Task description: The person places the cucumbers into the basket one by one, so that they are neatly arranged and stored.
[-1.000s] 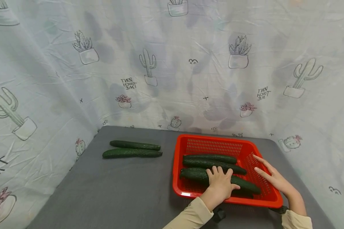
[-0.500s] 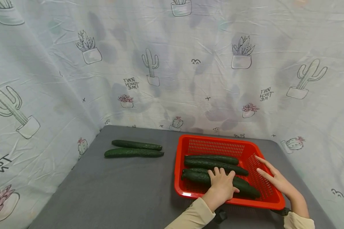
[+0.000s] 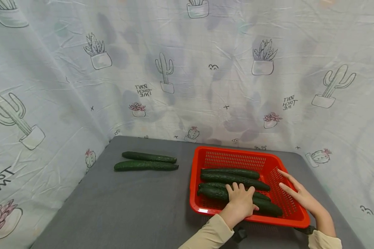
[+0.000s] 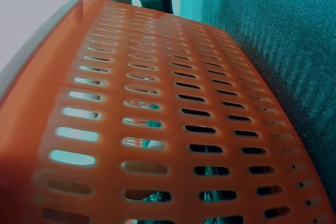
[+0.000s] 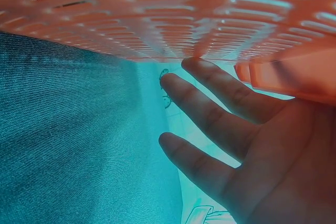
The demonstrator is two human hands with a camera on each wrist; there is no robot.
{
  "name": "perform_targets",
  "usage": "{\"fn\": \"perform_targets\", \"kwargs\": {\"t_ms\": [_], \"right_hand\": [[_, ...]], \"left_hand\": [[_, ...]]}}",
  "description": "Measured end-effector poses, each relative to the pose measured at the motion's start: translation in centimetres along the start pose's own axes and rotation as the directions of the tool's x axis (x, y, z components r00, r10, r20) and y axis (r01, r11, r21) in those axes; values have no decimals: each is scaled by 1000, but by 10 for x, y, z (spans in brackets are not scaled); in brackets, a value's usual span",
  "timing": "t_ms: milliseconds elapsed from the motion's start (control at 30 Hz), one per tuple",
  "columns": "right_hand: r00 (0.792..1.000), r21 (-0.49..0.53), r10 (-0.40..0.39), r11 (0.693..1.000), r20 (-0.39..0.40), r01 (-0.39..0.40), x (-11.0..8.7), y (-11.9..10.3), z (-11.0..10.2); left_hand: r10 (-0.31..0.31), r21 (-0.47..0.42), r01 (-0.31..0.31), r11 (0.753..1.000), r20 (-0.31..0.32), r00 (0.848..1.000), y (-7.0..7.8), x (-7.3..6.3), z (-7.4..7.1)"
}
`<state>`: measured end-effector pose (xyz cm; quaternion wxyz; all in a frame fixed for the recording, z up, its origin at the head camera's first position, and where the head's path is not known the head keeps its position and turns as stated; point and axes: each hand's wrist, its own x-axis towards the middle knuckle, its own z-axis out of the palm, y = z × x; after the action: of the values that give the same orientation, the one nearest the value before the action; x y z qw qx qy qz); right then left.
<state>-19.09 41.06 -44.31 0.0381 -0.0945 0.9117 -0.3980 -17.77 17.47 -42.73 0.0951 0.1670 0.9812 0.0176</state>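
In the head view a red slatted plastic basket (image 3: 202, 211) stands at the right of the table with several dark green cucumbers inside. My left hand (image 3: 240, 202) reaches over its near rim and holds the nearest cucumber (image 3: 269, 208), fingers over the far side and thumb toward the rim. Another cucumber (image 3: 261, 197) lies just behind it, partly hidden by the hand. At the right wall is my right hand (image 3: 302, 197), two digits above the basket's inside. The right wrist view shows several straight fingers (image 5: 210, 116) outside and below the slatted wall.
Two cucumbers (image 3: 146, 165) lie side by side on the grey tabletop (image 3: 127, 207) at the back left. A pale curtain (image 3: 187, 69) printed with cacti surrounds the table. The left wrist view is filled by the basket's outer wall (image 4: 168, 85).
The held cucumber has shifted slightly toward the near wall, uncovering more of the one behind it. My left hand moved slightly with it; my right hand keeps its place at the basket.
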Motion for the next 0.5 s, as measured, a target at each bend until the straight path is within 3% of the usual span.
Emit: {"fn": "perform_targets", "kwargs": {"t_ms": [333, 500], "right_hand": [[1000, 16, -1, 1000, 4, 1, -1, 2, -1], [1000, 14, -14, 1000, 3, 14, 0, 3, 0]], "left_hand": [[31, -10, -31, 999, -11, 999, -1, -2, 0], [57, -37, -60, 998, -87, 995, -5, -5, 0]]}}
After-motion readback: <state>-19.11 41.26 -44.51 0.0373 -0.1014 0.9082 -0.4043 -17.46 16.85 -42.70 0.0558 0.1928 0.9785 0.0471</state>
